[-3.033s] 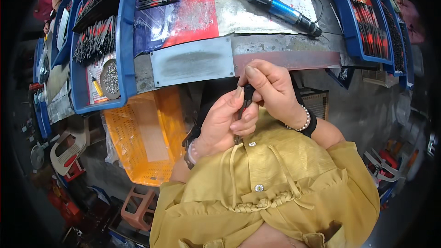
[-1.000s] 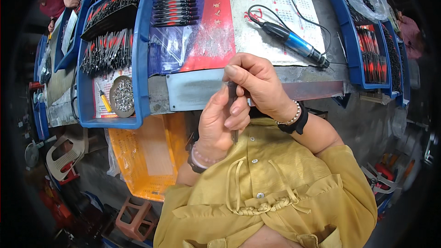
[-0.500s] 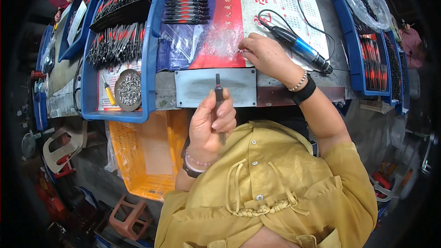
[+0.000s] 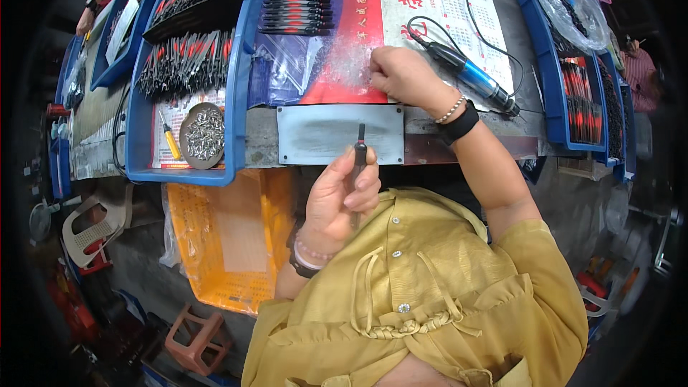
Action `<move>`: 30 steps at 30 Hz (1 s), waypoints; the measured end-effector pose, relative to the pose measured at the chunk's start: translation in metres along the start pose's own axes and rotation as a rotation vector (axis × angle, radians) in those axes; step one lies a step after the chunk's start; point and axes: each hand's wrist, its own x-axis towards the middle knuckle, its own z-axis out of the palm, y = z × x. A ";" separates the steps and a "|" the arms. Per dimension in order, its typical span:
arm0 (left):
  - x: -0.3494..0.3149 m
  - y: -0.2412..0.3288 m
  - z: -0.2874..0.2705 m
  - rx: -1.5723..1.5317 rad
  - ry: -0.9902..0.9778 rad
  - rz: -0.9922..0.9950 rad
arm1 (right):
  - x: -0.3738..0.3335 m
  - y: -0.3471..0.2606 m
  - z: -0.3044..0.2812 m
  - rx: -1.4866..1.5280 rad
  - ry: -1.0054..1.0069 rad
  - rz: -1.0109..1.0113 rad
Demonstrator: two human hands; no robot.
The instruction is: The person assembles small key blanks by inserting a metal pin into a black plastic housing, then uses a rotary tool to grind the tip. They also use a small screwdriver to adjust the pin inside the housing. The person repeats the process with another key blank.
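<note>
My left hand (image 4: 337,201) is closed around a slim dark pen-shaped piece (image 4: 361,152), held upright with its black tip and a small red mark showing above the fingers. Behind it, at the bench's front edge, lies a grey metal plate (image 4: 308,136). My right hand (image 4: 412,80) rests over the red part of a printed sheet (image 4: 351,79), fingers curled together; whatever they pinch is hidden. Just right of that hand lies a blue and black electric screwdriver (image 4: 476,79) with a cord. Similar red-and-black pieces (image 4: 297,11) lie in a row at the far side.
A blue tray (image 4: 244,93) on the left carries many pieces, a dish (image 4: 185,140) of small shiny metal parts and a yellow-handled screwdriver (image 4: 171,143). Another blue tray (image 4: 536,50) stands right. Below the bench sits an orange crate (image 4: 276,244). Other people are at the far edges.
My left hand has shifted slightly right with the pen-shaped piece. My right hand has moved slightly left and its fingers have curled in more.
</note>
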 end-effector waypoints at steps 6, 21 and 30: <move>0.003 -0.001 -0.001 0.019 0.050 0.001 | -0.027 -0.011 -0.057 0.821 0.226 0.240; 0.019 -0.019 0.003 0.161 0.038 0.049 | -0.116 -0.087 -0.041 0.863 0.242 0.020; 0.015 -0.023 0.009 0.306 0.034 0.105 | -0.113 -0.088 -0.035 0.675 0.372 -0.089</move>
